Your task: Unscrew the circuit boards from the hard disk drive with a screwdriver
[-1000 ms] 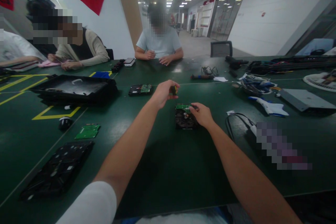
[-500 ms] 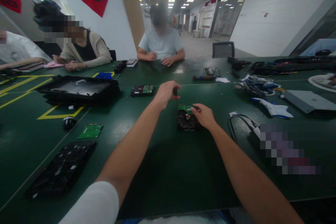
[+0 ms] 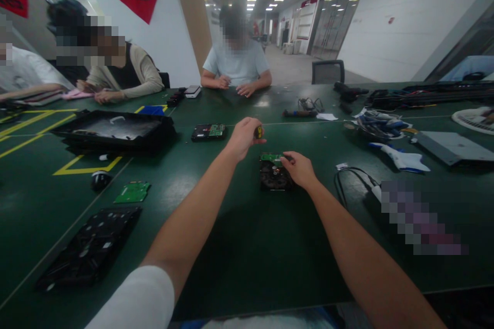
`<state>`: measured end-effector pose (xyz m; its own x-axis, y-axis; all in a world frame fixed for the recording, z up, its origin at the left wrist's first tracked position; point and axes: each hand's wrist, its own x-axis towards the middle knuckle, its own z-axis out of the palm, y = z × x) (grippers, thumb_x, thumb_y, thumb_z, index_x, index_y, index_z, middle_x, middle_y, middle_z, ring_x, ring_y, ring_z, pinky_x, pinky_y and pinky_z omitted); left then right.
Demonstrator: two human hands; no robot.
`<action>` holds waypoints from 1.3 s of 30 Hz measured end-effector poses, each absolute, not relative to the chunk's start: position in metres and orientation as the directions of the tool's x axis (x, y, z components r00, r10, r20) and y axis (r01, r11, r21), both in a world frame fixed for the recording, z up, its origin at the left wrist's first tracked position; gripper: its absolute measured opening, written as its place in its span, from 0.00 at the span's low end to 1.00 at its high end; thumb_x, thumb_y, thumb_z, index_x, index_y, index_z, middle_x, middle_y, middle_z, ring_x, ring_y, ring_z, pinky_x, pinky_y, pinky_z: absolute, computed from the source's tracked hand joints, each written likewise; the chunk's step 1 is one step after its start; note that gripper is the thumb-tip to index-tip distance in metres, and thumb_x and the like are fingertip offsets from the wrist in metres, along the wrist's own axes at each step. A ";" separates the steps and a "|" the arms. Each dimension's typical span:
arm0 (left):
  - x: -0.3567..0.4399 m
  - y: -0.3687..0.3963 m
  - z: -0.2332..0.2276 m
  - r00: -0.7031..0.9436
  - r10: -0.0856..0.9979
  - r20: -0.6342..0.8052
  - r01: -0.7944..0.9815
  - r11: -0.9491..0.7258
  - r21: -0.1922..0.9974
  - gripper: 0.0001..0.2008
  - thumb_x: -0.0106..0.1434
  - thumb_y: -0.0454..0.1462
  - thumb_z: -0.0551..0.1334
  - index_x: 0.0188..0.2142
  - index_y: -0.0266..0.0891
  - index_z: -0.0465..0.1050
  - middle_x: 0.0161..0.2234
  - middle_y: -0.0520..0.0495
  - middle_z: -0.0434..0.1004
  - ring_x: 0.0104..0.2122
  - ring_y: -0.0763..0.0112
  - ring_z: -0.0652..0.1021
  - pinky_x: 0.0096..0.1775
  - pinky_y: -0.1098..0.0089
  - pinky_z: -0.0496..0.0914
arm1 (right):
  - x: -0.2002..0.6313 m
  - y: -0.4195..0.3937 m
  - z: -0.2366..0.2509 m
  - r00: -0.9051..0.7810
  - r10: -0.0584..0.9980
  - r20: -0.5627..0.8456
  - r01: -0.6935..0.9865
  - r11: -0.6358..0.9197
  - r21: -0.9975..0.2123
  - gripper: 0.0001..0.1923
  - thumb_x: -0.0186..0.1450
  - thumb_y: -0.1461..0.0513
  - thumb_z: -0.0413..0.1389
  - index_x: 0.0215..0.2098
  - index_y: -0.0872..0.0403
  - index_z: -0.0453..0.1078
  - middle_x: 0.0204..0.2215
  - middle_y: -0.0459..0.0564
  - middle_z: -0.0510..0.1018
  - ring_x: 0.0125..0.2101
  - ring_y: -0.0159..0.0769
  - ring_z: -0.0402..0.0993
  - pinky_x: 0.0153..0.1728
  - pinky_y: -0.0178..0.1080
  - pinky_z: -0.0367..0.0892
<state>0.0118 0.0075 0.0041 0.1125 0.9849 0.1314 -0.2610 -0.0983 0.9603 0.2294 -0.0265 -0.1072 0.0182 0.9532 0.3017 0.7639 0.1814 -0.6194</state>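
My left hand (image 3: pixel 244 138) is closed around a small screwdriver (image 3: pixel 259 132) with a black and yellow handle, above the far side of a hard drive (image 3: pixel 273 176). The tool's tip is too faint to make out. The black hard drive lies on the table with a green circuit board (image 3: pixel 270 157) across its far end. My right hand (image 3: pixel 298 166) grips the drive's right edge, thumb and fingers near the board; part of the fingertips is hidden.
Another hard drive (image 3: pixel 209 132) lies beyond my left forearm. At left are a loose green board (image 3: pixel 132 192), a black panel (image 3: pixel 90 247), a mouse (image 3: pixel 101 180) and black trays (image 3: pixel 116 131). Cables, a grey box (image 3: pixel 455 148) and a fan (image 3: pixel 476 121) occupy the right. A person (image 3: pixel 236 64) sits opposite.
My left hand has tilted slightly, so the yellow on the screwdriver's handle now shows. My right hand and the hard drive stay nearly in place.
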 end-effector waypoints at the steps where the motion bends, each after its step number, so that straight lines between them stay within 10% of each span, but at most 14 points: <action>1: 0.011 0.008 0.004 0.093 0.986 0.139 -0.245 -0.112 0.963 0.05 0.58 0.38 0.64 0.32 0.39 0.70 0.32 0.47 0.74 0.33 0.69 0.77 0.32 0.68 0.77 | 0.230 -0.026 -0.107 0.015 0.952 0.305 0.765 0.185 -0.617 0.20 0.70 0.51 0.56 0.54 0.52 0.77 0.40 0.52 0.83 0.35 0.39 0.78 0.42 0.42 0.72; 19: 0.010 0.016 -0.001 0.115 0.988 0.106 -0.330 -0.063 0.942 0.04 0.60 0.37 0.61 0.33 0.38 0.71 0.32 0.45 0.74 0.33 0.67 0.77 0.39 0.59 0.80 | 0.228 -0.027 -0.105 0.009 0.950 0.312 0.771 0.192 -0.608 0.20 0.70 0.52 0.55 0.54 0.53 0.77 0.41 0.53 0.83 0.35 0.39 0.78 0.42 0.42 0.71; 39: 0.007 0.016 0.001 0.027 0.998 0.055 -0.238 -0.047 0.970 0.08 0.59 0.41 0.63 0.31 0.38 0.74 0.31 0.46 0.73 0.31 0.68 0.75 0.30 0.70 0.74 | 0.230 -0.025 -0.108 0.008 0.953 0.304 0.773 0.187 -0.606 0.20 0.70 0.51 0.55 0.54 0.53 0.77 0.41 0.53 0.83 0.36 0.40 0.78 0.43 0.43 0.72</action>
